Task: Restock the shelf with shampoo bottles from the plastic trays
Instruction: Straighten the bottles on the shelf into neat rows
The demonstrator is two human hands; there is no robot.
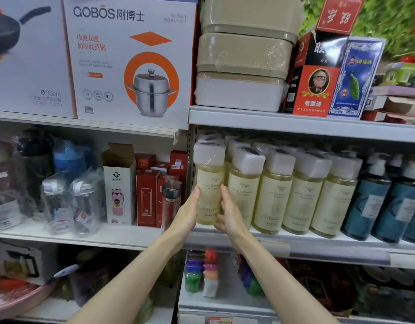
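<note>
- The left hand [189, 212] and right hand [230, 216] clasp one yellow shampoo bottle [209, 181] from either side, fingers curled round it.
- It is upright at the shelf's [318, 246] left end, beside matching bottles [297, 192].

Bright, even store light falls from above, leaving soft shadow under the shelf board [295, 123] and a dim lowest tier at 6 o'clock. The shampoo bottle [209, 183] at the centre is sharp, with pale glare on its wrapped cap. Toward 9 and 3 o'clock the edges smear and bow, shelf lines curving and the wrapped flasks [68, 197] at 8 o'clock blurred
</note>
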